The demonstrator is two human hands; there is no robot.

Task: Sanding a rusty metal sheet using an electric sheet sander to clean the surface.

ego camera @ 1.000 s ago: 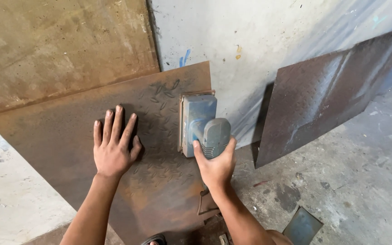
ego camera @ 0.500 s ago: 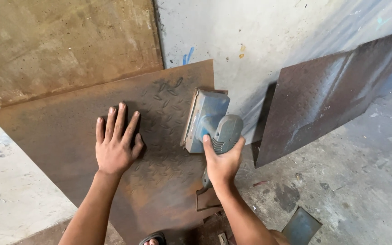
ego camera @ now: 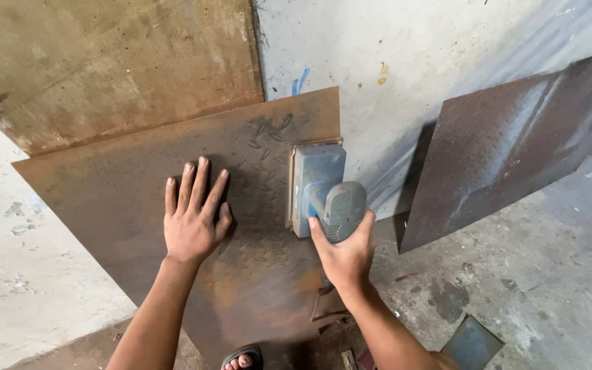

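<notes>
The person is leaning a rusty steel plate (ego camera: 173, 199) against the wall (ego camera: 447, 62) and working on it with a blue sander (ego camera: 318, 188). The sander is sitting flat on the plate, close to the plate's right edge and a little below its top corner, with its rectangular base pressed against the metal. The right hand (ego camera: 345, 255) is wrapping around the rounded grey grip at the lower end of the sander, fingers (ego camera: 318, 229) closed firmly on it. The left hand (ego camera: 193, 219) is lying open and flat on the plate, left of the sander and apart from it, fingers spread, palm pressing on the patterned surface. The plate looks stiff and heavy, with a raised tread pattern and a dusty coat of rust, so I would judge it hard to shift but liable to slide at its foot if pushed; its edges look thin and possibly sharp, so a flat palm on the face seems the safer hold. The sander looks compact and solid, likely buzzing in the grip, and best taken by that rounded handle. Right of the plate, a second dark metal sheet (ego camera: 515, 144) is leaning against the same wall. Below the plate, a sandalled foot (ego camera: 241, 358) is showing on the concrete floor (ego camera: 549, 274), and a small blue-grey piece (ego camera: 472, 344) is lying further right.
</notes>
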